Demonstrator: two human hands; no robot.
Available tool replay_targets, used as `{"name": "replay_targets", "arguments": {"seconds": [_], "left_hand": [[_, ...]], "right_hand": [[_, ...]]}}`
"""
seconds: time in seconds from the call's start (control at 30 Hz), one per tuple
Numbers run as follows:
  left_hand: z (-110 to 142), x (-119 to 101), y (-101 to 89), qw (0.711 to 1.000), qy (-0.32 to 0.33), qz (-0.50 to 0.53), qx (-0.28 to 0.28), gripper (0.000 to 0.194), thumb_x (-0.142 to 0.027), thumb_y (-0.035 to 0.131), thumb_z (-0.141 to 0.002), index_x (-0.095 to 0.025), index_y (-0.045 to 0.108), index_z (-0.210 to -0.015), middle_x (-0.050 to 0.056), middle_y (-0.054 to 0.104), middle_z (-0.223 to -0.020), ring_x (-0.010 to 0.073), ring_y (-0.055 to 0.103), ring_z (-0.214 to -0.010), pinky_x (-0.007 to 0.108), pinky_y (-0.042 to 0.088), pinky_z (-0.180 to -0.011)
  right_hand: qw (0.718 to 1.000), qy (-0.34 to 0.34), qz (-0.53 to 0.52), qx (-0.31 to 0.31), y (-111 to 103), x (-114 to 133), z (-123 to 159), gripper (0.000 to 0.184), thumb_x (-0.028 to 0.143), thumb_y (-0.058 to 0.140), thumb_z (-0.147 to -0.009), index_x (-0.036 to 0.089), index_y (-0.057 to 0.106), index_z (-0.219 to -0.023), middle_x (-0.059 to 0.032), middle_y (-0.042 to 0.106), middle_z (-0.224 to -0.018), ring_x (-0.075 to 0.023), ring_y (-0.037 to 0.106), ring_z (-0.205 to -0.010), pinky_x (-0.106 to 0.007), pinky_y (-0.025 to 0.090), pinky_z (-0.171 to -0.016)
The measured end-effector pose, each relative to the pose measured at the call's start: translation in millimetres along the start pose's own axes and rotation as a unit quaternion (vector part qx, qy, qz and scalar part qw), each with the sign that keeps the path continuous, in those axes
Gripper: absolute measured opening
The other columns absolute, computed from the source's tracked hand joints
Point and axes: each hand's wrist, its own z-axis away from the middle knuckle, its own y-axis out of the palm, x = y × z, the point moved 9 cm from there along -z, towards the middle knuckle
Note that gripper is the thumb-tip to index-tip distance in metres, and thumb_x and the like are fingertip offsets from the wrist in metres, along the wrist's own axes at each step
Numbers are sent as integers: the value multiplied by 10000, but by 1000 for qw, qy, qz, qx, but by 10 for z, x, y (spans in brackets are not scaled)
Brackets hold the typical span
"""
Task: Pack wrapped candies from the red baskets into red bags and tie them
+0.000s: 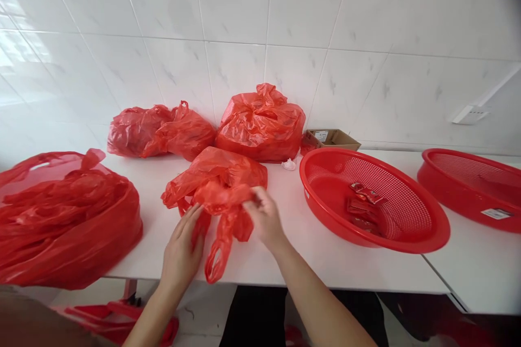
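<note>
A red plastic bag (228,168) lies crumpled on the table in front of me, its gathered top and a looped handle hanging toward the near edge. My right hand (264,218) pinches the gathered plastic at the bag's right side. On the left, my left hand (182,252) has its fingers against the bag's hanging folds, with part of the plastic between thumb and fingers. What the bag contains is hidden. To the right of my right hand stands a red perforated basket (325,173), tilted, with several small red packets (364,206) inside.
Full red bags (260,124) (163,133) rest against the tiled wall. A large open bag of red plastic (69,217) fills the left end of the white table (285,260). A small cardboard box (334,138) and a second red basket (468,195) sit at right.
</note>
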Motion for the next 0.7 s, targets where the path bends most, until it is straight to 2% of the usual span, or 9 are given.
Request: {"name": "replay_targets", "arguments": {"seconds": [0.07,0.13,0.2,0.3,0.4,0.47,0.57,0.63,0.7], "left_hand": [[-122,-124,113,999,38,-17,14,502,-186,373,-925,-227,448,-1419,67,496,-1480,237,423,-1392,426,399,-1114],[-264,-228,323,996,54,-42,54,475,-243,373,-945,-202,479,-1406,74,488,-1491,256,394,-1411,441,376,-1126],[-415,-308,584,992,58,-64,97,472,-329,392,-955,-182,519,-1385,89,490,-1489,291,377,-1417,473,353,-1131],[-653,-356,939,987,53,-76,134,481,-398,434,-940,-207,560,-1364,91,481,-1496,341,362,-1415,541,312,-1132],[-869,-224,1133,983,26,-91,158,452,-380,512,-897,-205,619,-1299,135,524,-1450,397,401,-1374,630,282,-1103],[-978,-39,1098,982,-7,-103,160,411,-315,518,-884,-149,653,-1235,195,560,-1396,422,435,-1340,667,279,-1078],[-1082,258,842,982,-60,-114,137,416,-231,447,-902,-29,618,-1222,288,545,-1364,457,439,-1320,691,301,-1034],[-1126,375,653,984,-73,-105,127,411,-256,449,-912,-1,615,-1188,281,573,-1327,444,458,-1305,649,341,-1031],[-1156,414,481,986,-78,-86,116,368,-282,452,-925,-39,650,-1119,209,629,-1276,385,526,-1254,549,415,-1018]], "right_hand": [[984,32,-116,-131,-467,54,113,197,381,560,-907,216,568,-1015,-33,663,-1009,-171,643,-896,-308,525,-771],[964,55,-156,-210,-806,54,291,223,416,601,-884,221,571,-988,-22,659,-983,-162,637,-859,-286,515,-736],[962,75,-143,-221,-973,9,456,252,441,653,-850,215,587,-939,-8,652,-902,-153,619,-795,-270,500,-700],[966,98,-118,-208,-1052,-137,667,283,472,667,-838,203,598,-894,4,626,-814,-147,582,-736,-262,478,-670],[961,132,-119,-214,-1084,-339,835,297,496,629,-863,201,594,-876,5,609,-783,-148,557,-705,-264,461,-642],[961,137,-105,-215,-1108,-423,903,304,501,607,-878,198,593,-865,5,600,-775,-148,541,-704,-264,450,-641],[972,115,-79,-191,-1103,-448,931,298,486,547,-925,196,598,-877,3,591,-798,-146,529,-746,-265,445,-696],[977,104,-70,-173,-1081,-444,928,300,473,508,-950,195,599,-884,1,584,-813,-144,523,-763,-263,441,-715],[979,102,-60,-168,-1074,-440,922,303,466,500,-954,189,598,-876,0,579,-814,-143,520,-763,-261,439,-711]]}}
